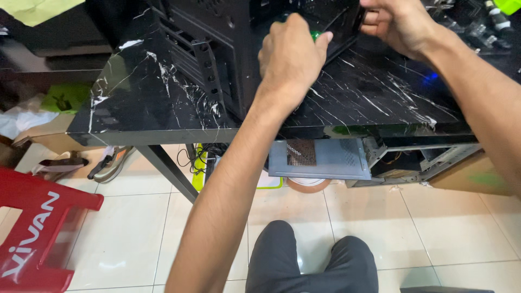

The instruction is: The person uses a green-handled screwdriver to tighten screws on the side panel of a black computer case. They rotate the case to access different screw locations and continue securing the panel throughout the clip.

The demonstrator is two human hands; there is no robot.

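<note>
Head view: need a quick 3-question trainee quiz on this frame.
1. True or false: the black computer case stands on the black marble-pattern table.
2. Which hand grips a green-handled tool? A) left hand B) right hand
3. What red thing stands on the tiled floor at lower left?

Key: 1. True. 2. A; the right hand holds the case's edge. 3. A red plastic stool.
</note>
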